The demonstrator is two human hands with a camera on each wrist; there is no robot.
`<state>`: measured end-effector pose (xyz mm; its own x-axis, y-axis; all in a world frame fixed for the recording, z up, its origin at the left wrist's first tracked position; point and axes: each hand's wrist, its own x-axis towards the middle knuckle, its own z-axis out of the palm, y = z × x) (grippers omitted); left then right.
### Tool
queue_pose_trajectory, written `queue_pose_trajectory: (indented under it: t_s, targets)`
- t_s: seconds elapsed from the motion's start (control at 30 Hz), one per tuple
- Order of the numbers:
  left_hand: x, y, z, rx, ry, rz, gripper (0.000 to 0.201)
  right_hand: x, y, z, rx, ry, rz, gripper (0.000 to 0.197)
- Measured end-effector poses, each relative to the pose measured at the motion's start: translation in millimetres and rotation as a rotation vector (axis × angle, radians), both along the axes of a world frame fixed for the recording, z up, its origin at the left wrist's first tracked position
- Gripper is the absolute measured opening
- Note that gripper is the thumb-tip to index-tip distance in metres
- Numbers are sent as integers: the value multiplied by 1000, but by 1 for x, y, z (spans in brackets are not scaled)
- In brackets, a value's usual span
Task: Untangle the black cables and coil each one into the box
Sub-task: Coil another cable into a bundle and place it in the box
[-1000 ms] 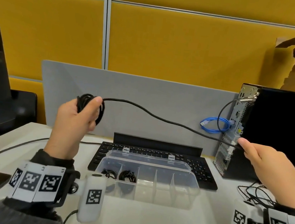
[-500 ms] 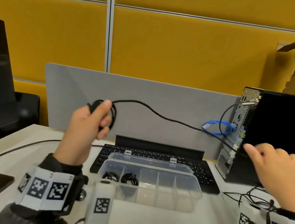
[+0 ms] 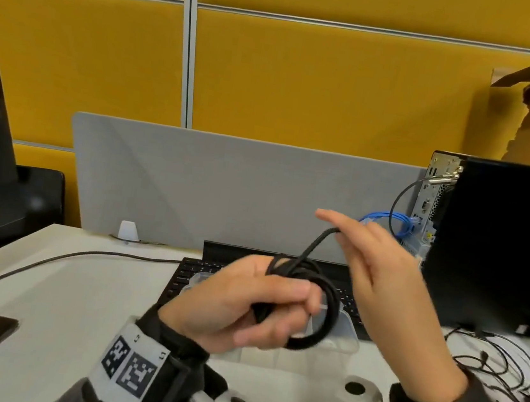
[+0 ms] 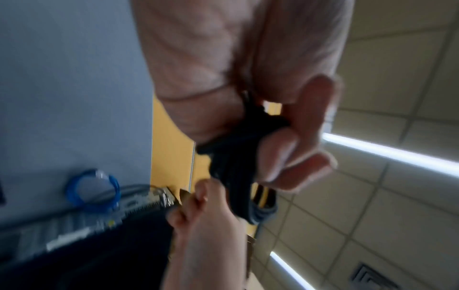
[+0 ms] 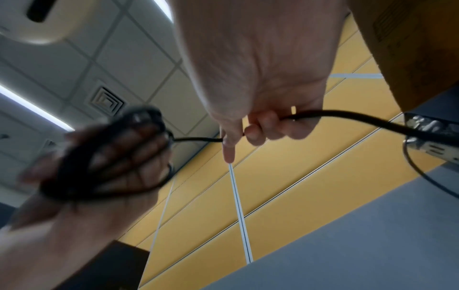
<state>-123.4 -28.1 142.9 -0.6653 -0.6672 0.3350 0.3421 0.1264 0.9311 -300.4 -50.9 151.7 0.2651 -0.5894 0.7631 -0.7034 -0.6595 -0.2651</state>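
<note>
a: where's the black cable (image 3: 317, 310) right now?

b: it's wound into a coil and my left hand (image 3: 237, 307) has it clenched, fingers (image 3: 282, 291) curled over the bundle with the thumb under it, up in the air just in front of the keyboard (image 3: 188, 271). the left wrist view shows the same thing, my curled fingers wrapped round the dark loops (image 4: 238, 157).

a: and the other hand?

b: my right hand (image 3: 389, 289) is just right of the coil, pinching the free stretch of the cable where it rises out of the loops. in the right wrist view the strand (image 5: 347, 115) passes through my bent fingers (image 5: 263, 125), index pointing out straight.

a: the box?

b: the clear box (image 3: 338, 326) sits on the worktop (image 3: 84, 299) against the near edge of the keyboard, mostly hidden behind my hands. i can't tell what's in it from here.

a: anything else near the keyboard?

b: more thin black cables (image 3: 501, 360) lie tangled on the worktop to its right, below the computer tower (image 3: 499, 243).
</note>
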Motion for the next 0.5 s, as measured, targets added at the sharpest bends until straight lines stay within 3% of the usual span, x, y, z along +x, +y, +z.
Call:
queue_pose_trajectory:
  t_s: [0.07,0.17,0.23,0.3,0.33,0.37,0.43,0.5]
  targets:
    - [-5,3,1,-32,113,19,20,8,1,-5,193,103,77,24]
    - [-1,-3,9,34,365,327,24,14,2,-12,458,276,175,19]
    - [9,-12,6,-59,332,592,28,12,2,-12,510,342,207,20]
    - [18,-19,0,-327,9,905,25,6,3,-9,515,398,173,23]
    - [20,-20,-3,-446,-216,979,29,3,4,-7,488,406,140,26]
    - [21,-21,-6,-501,-439,962,31,0,6,-3,443,402,91,28]
    - [17,-18,-10,-433,-754,734,29,-7,9,6,355,387,-29,26]
    - [9,-12,-10,-368,-865,564,28,-14,9,11,279,333,-104,26]
